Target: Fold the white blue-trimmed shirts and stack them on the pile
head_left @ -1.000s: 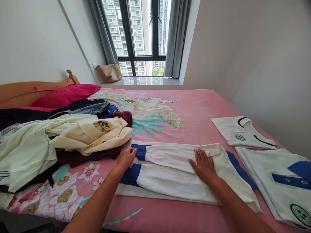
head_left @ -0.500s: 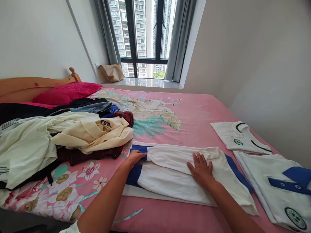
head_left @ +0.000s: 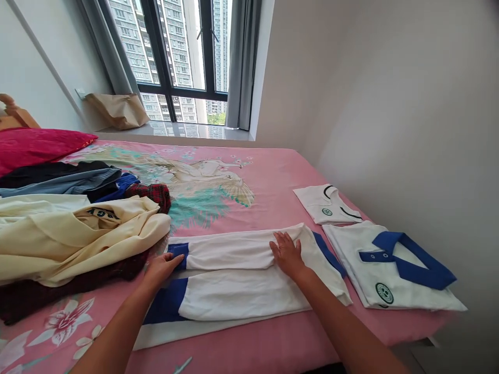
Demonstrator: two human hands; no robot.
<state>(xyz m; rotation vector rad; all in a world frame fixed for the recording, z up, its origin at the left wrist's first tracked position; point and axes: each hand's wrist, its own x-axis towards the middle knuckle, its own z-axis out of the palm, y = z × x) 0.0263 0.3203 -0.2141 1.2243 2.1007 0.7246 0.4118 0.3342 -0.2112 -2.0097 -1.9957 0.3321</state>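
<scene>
A white garment with blue cuffs [head_left: 241,296] lies on the bed, its two sleeves laid lengthwise side by side. My left hand [head_left: 161,267] is at the upper sleeve's blue cuff, pinching its edge between thumb and fingers. Farther right, my right hand [head_left: 287,253] rests with spread fingers on the white cloth near the shoulder end of that sleeve. Beyond the garment's right end lies a folded white shirt with a blue collar [head_left: 362,275], and behind it a folded white shirt with black trim [head_left: 317,202].
A heap of loose clothes, a cream top [head_left: 128,234] uppermost, covers the left of the pink bed [head_left: 273,171]. A red pillow [head_left: 42,148] lies behind it. A brown paper bag [head_left: 120,110] sits on the windowsill, and a wall borders the right.
The view has turned to the right. The upper sleeve now lies straighter and smoother, and my right hand has shifted toward its upper edge. My left hand remains at the cuff.
</scene>
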